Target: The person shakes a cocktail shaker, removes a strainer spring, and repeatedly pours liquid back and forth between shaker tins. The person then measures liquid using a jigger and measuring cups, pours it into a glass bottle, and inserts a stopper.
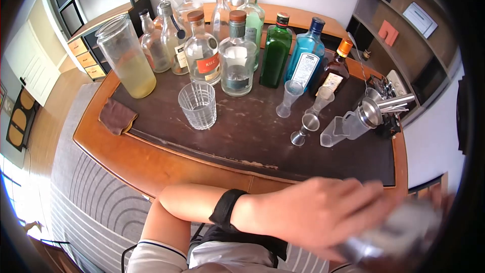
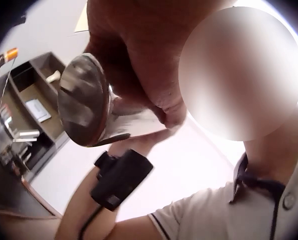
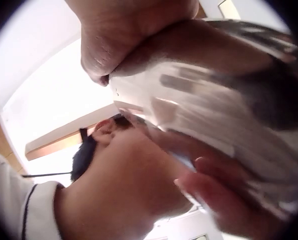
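Observation:
At the lower right of the head view, my left hand [image 1: 323, 215] reaches across and grips a shiny metal cocktail shaker [image 1: 389, 240], both blurred. The left wrist view shows the round flat end of the shaker [image 2: 81, 102] beneath the left hand [image 2: 144, 45]. My right hand [image 3: 134, 40] holds the shaker [image 3: 189, 110] too, its palm against the metal in the right wrist view. The shaker lies tilted, close to the person's shoulder and head, off the table's near right edge. Most of the right hand is hidden behind it in the head view.
On the dark-topped table [image 1: 242, 144] stand a cut-glass tumbler [image 1: 198, 106], a pitcher of cloudy yellow liquid [image 1: 134, 65] and several bottles. Jiggers [image 1: 304, 129] and a strainer [image 1: 370, 112] are at the right. A brown cloth [image 1: 117, 116] lies at the left edge.

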`<state>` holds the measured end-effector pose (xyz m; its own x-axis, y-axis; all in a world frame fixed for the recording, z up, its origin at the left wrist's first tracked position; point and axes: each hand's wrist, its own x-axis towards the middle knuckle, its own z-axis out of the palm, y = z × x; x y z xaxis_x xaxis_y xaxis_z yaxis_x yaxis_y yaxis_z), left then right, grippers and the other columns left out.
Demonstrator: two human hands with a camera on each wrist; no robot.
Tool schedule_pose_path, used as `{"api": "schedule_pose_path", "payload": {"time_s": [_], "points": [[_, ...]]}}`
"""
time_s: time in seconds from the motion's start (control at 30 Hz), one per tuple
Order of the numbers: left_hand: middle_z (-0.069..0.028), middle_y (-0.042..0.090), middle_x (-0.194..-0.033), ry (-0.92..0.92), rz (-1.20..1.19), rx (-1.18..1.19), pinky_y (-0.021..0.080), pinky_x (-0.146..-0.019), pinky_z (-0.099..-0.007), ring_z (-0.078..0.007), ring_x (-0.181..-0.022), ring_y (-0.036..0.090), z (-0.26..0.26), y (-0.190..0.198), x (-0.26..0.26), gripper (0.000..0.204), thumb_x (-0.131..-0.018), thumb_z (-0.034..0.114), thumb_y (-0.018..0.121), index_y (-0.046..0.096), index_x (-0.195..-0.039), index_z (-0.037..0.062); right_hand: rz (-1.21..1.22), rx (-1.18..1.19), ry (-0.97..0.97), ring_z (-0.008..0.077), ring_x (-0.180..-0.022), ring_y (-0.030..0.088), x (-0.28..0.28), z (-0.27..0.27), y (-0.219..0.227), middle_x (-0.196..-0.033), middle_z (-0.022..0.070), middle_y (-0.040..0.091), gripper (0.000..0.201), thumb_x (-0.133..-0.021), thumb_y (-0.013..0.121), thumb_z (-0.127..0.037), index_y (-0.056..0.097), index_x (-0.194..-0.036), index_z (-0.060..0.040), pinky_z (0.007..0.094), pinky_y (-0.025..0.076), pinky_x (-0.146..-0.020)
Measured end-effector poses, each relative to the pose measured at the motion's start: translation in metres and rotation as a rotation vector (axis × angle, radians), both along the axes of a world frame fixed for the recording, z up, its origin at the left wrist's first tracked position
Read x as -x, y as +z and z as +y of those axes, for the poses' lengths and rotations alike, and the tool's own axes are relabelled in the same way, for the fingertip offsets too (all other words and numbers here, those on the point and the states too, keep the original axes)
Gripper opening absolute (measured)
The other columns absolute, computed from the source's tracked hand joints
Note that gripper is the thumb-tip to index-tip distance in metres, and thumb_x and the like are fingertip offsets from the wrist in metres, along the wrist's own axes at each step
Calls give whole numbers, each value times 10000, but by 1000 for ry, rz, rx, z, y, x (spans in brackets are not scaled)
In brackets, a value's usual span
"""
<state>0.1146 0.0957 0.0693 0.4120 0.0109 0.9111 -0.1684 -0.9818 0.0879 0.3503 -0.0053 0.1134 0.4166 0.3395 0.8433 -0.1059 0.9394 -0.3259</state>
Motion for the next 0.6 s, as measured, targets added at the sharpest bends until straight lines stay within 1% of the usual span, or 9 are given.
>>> {"api": "schedule_pose_path", "payload": {"time_s": [0.07,0.1,0.13,0.2,0.27,0.33,0.47,0.53,0.6], "points": [[-221,614,-1183,-49,276,503,589,-618,-333,-284,-871,667,4,6,10,423,-882,207,663,651,-1266,31,-29,-24,36,216,-1141,630,5,-8,0,-1256,108,650,647,-907,718,-343,414,-1446,-157,409,473,-1014],[-229,607,-1182,-86,278,479,589,-635,-338,-290,-872,663,6,1,11,408,-901,221,657,649,-1251,11,-49,-48,58,215,-1142,631,6,-7,2,-1255,107,652,651,-905,722,-339,410,-1448,-160,409,471,-1017],[-229,607,-1182,-80,273,468,589,-635,-338,-290,-872,663,6,-3,6,408,-901,221,657,649,-1251,11,-70,-77,84,214,-1143,631,8,-4,3,-1254,106,654,655,-904,726,-334,407,-1450,-163,408,468,-1020],[-230,557,-1162,8,-37,-64,555,-598,-384,-335,-848,656,-1,-10,-7,1116,-688,404,829,257,-1490,-121,-102,-113,131,212,-1146,633,13,-2,3,-1252,104,657,664,-901,734,-324,400,-1454,-169,408,464,-1027],[-232,565,-1145,-5,1,-52,566,-616,-399,-345,-877,657,-3,-7,0,981,-767,373,763,296,-1474,-122,-138,-139,171,210,-1149,635,17,-5,3,-1250,102,661,674,-898,743,-315,394,-1457,-175,408,460,-1034],[-198,585,-1127,-68,125,416,563,-648,-357,-294,-855,641,1,-2,4,860,-701,372,724,473,-1390,-77,-167,-170,212,208,-1151,636,22,-9,3,-1248,100,664,685,-894,751,-305,387,-1461,-181,407,456,-1041],[-237,542,-1196,-54,-30,-68,572,-625,-382,-361,-923,656,5,-11,-6,1139,-681,428,828,253,-1488,-133,-232,-264,301,203,-1157,639,39,-8,8,-1244,96,672,707,-888,768,-286,374,-1468,-193,407,448,-1054],[-237,544,-1195,-124,29,0,574,-628,-388,-359,-923,656,3,-4,3,1119,-691,426,821,262,-1485,-129,-195,-321,336,221,-1184,614,49,-4,5,-1276,100,646,668,-917,698,-311,362,-1480,-185,421,428,-1068],[-198,572,-1138,-73,217,494,573,-672,-370,-303,-873,646,0,-3,6,1066,-552,453,776,440,-1404,-93,-116,-448,401,256,-1240,563,60,-2,1,-1340,108,596,605,-975,559,-362,337,-1504,-170,449,388,-1096]]}}
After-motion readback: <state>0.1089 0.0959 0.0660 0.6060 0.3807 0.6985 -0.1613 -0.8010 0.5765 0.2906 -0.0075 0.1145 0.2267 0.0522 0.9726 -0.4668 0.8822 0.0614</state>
